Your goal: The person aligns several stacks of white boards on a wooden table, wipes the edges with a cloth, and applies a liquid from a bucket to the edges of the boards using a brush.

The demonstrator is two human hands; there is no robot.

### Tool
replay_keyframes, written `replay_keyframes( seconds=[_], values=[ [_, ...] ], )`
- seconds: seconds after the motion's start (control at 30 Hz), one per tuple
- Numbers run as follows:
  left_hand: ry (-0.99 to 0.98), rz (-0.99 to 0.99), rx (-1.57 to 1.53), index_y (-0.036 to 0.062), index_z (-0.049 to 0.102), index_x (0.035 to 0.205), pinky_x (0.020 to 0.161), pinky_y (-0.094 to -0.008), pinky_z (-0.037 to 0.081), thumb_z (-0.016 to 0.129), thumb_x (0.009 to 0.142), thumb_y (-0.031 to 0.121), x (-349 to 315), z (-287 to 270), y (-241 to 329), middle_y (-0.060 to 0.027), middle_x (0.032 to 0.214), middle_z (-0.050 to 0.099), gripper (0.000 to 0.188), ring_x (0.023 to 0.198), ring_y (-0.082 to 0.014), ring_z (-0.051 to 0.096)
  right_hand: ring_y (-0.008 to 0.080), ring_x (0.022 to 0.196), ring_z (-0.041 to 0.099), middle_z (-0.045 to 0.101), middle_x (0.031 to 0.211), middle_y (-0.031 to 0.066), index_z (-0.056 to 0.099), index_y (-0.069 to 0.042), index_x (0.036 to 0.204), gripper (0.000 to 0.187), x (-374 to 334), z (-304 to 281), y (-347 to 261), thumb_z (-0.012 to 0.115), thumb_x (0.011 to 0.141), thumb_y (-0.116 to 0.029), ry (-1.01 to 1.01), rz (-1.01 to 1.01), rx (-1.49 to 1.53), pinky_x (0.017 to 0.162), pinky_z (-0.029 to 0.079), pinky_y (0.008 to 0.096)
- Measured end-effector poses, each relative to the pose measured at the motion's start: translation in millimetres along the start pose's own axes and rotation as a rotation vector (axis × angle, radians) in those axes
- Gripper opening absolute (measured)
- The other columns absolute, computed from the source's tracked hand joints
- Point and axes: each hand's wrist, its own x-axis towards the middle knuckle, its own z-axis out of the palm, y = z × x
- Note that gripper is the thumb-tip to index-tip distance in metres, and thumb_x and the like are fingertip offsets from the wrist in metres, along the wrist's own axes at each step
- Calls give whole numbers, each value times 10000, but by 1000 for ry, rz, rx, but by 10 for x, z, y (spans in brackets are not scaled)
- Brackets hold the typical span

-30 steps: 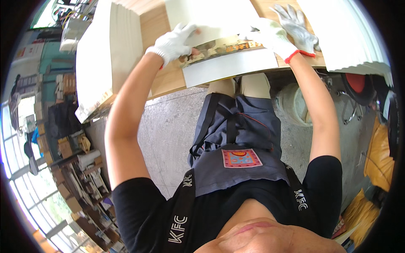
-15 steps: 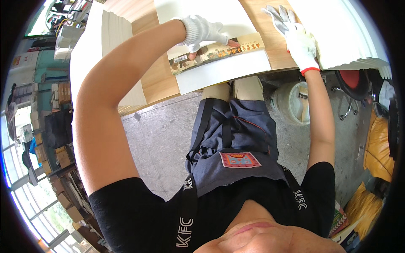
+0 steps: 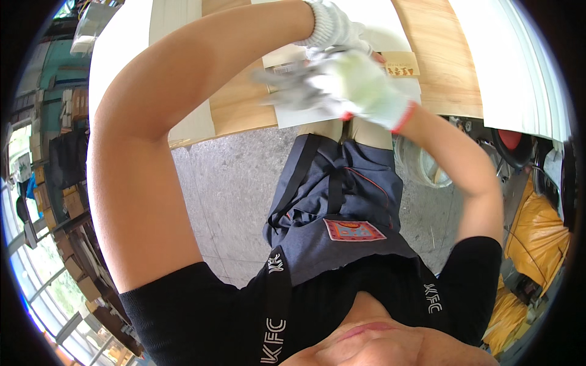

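Observation:
A printed strip (image 3: pixel 400 64), tan with orange figures, lies on white sheets (image 3: pixel 414 89) at the table's near edge. My left hand (image 3: pixel 337 27), in a white knit glove with bare fingertips, reaches over it from the left. One fingertip shows on the strip; my right hand hides the rest. My right hand (image 3: pixel 351 85), in a white glove with grey fingers and a red cuff, crosses in front of my left hand. Its fingers are smeared by motion but look stretched out and spread toward the left, over the strip's left part. No held object shows in either hand.
Tall stacks of white paper stand on the wooden table (image 3: pixel 448 58), one at the left (image 3: pixel 174 24) and one at the right (image 3: pixel 513 67). Under the table edge at the right are a round translucent bucket (image 3: pixel 418 161) and a red-and-black stool seat (image 3: pixel 511 141).
My right hand has swept left from the table beside the right stack to over the strip and my left hand. My left hand appears farther up and right; the whole view has shifted slightly.

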Motion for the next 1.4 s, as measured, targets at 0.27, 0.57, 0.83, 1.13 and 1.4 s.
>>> replay_keyframes(
  seconds=[0.27,0.57,0.83,1.13,1.4],
  values=[
    [92,-45,-190,128,614,1291,990,-401,435,482,840,726,-96,-111,112,-219,1244,625,761,1175,-372,577,222,851,628,599,860,25,657,-140,814,89,670,561,-298,648,769,-215,548,-183,-171,715,527,372],
    [-53,-71,362,402,410,1448,773,-372,581,884,505,11,75,197,1,-64,1339,572,1125,1031,-242,673,268,847,651,652,914,94,681,-81,1016,279,-1580,13,1043,723,743,-124,577,200,-389,714,546,361],
    [537,-186,548,124,563,1314,901,-398,505,559,942,265,-308,754,726,-142,1263,608,398,1088,-267,626,263,1242,514,534,1376,92,496,-206,1398,551,-1222,-493,511,577,892,-407,200,660,-648,996,456,446],
    [1253,-163,-2709,20,387,1273,1053,-521,425,388,1037,287,-834,1456,1174,-195,1363,428,356,1273,-372,463,426,1325,338,422,1426,188,648,-226,1224,390,-1185,-196,758,589,868,-373,367,531,-542,1068,223,585],
    [1356,-154,-2648,40,512,1072,1059,-545,437,541,902,132,-440,1379,674,-156,1194,523,195,1224,-355,490,326,1264,418,474,1406,146,664,-203,1182,297,-1030,-173,1085,487,973,-315,407,524,-645,1053,282,469]
  ],
)
